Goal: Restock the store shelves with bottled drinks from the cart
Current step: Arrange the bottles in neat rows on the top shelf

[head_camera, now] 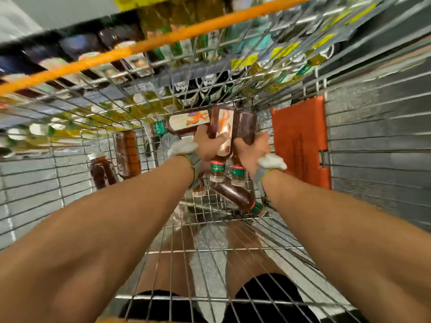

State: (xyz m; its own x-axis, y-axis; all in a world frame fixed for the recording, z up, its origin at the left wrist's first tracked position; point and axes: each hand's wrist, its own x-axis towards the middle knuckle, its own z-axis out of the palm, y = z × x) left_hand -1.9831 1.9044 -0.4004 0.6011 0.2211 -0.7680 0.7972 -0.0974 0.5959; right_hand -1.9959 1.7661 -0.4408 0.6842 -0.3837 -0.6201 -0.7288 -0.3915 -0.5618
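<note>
- Looking down through the head camera, I see first the legs (247, 257) of the person, behind the wire floor of the cart (210, 250).
- Both bare arms reach forward into the cart, and each wrist carries a grey wristband (194, 160).
- The left hand (208, 145) is curled around a pale-label bottle (222, 131), and the right hand (251, 150) is curled around a dark bottle (246, 127).
- These two bottles touch side by side with their caps pointing back toward the person, so the hands are close together.
- Just under the hands, a brown bottle (235, 197) lies on the wire floor.
- More to the left, a loose bottle (102, 171) lies near the left wall, with another beside it.
- Beyond the hands lies a sideways bottle (184, 123) with a pale label.
- An orange flap (300, 141) sits against the right wall.
- An orange bar (140, 50) crosses the far rim; behind it the shelves (191, 68) hold drinks, too blurred to read.
</note>
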